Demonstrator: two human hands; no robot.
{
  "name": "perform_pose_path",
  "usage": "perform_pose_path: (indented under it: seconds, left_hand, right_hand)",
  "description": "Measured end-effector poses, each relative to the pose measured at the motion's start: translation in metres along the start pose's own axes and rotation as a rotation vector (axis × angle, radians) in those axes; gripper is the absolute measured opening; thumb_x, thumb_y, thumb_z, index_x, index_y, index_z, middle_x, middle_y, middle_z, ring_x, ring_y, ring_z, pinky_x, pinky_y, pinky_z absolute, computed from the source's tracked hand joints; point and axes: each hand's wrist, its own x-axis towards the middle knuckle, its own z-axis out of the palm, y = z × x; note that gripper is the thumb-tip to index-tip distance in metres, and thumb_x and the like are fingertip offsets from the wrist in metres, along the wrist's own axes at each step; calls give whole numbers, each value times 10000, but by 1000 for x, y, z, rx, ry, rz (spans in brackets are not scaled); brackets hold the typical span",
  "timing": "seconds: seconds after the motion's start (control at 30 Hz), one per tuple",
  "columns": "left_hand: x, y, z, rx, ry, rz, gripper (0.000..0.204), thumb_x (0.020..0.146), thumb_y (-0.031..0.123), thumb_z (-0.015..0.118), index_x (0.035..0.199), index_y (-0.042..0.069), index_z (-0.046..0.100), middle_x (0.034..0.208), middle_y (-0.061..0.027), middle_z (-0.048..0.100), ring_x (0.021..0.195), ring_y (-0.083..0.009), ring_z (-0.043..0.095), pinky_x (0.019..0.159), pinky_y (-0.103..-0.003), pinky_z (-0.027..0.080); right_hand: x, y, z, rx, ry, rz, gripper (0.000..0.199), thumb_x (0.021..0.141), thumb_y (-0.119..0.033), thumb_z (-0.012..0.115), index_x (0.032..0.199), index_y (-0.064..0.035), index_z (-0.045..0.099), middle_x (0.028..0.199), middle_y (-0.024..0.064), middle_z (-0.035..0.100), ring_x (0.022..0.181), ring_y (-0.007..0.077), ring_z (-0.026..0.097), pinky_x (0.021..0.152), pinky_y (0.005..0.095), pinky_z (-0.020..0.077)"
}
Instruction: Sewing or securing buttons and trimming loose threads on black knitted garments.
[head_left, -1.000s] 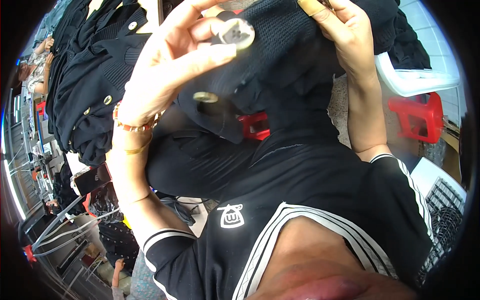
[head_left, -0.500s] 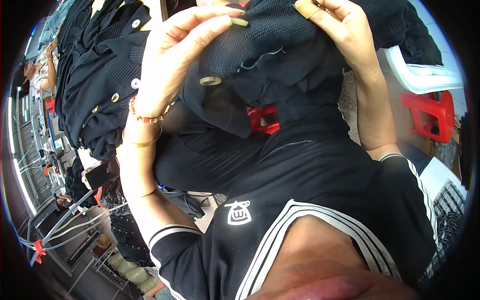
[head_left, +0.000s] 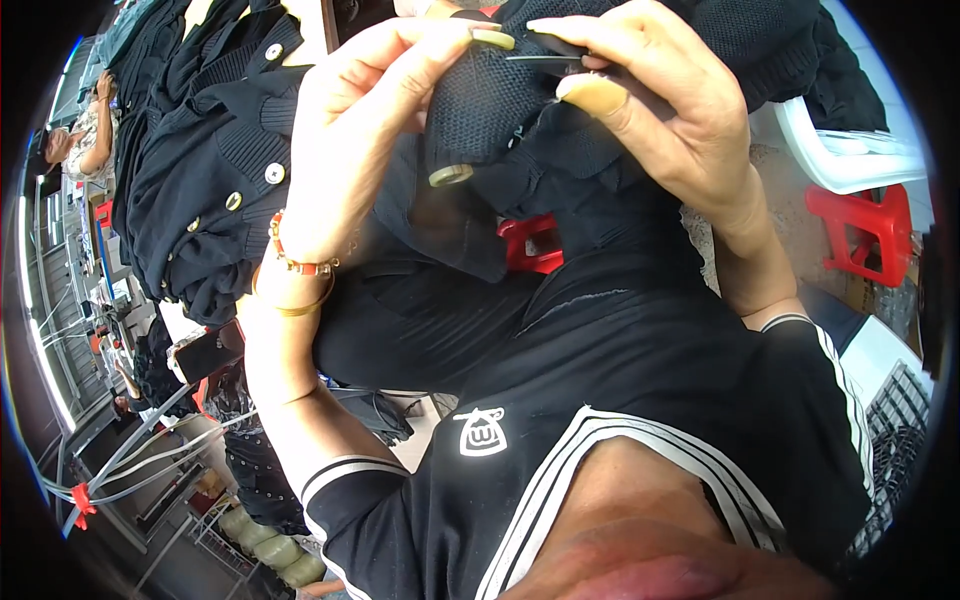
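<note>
My left hand (head_left: 385, 90) pinches a pale button (head_left: 493, 39) at the edge of a black knitted garment (head_left: 490, 105), its thumb and forefinger closed together. A second pale button (head_left: 450, 176) hangs lower on the same edge. Closed around thread snips (head_left: 545, 60), my right hand (head_left: 670, 100) points their thin metal blade left, toward the pinched button. Its fingers hide most of the handle. A yellow cover (head_left: 596, 97) wraps the right thumb. The garment drapes down over my lap.
A pile of black buttoned knitwear (head_left: 215, 160) lies on the left. Under the garment shows a red stool (head_left: 533, 242); another red stool (head_left: 865, 235) and a white plastic chair (head_left: 850, 150) stand at right. Far left, a person (head_left: 85, 145) sits near cables.
My right hand has moved left toward the left hand, and the snips' blade now shows between them. The left hand, still on the button, has shifted slightly right.
</note>
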Motion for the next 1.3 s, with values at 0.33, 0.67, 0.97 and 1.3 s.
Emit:
perform_pose_path:
  seconds: [0.33, 0.67, 0.97, 1.3]
  left_hand:
    - [-1, 2, -1, -187, -13, -78, 275, 981, 241, 612, 1189, 84, 702, 782, 117, 555, 670, 29, 399, 581, -146, 301]
    - [1, 0, -4, 14, -32, 52, 314, 1010, 132, 538, 1280, -10, 612, 1158, -40, 682, 893, -13, 608, 739, -146, 457]
    - [0, -5, -6, -82, -11, 41, 315, 998, 107, 553, 1290, 2, 608, 1199, -39, 670, 875, 9, 589, 716, -129, 450]
    - [1, -2, 2, 41, -15, 153, 285, 976, 102, 586, 1246, 35, 648, 1217, -25, 675, 767, 31, 515, 641, -117, 388]
  right_hand:
    - [1, 1, 10, -6, 25, 144, 336, 774, -14, 774, 1086, 53, 669, 842, 133, 623, 725, 254, 590, 673, 325, 475]
    - [-3, 3, 4, 105, 18, 88, 346, 792, -11, 769, 1116, 57, 668, 815, 101, 608, 711, 212, 566, 657, 302, 455]
    - [-5, 7, 7, 148, 26, 90, 347, 823, -9, 745, 1156, 50, 665, 814, 85, 605, 732, 189, 554, 688, 292, 446]
    - [-3, 5, 11, 97, 62, 62, 319, 820, -8, 742, 1129, 39, 681, 825, 85, 629, 743, 202, 572, 691, 296, 439]
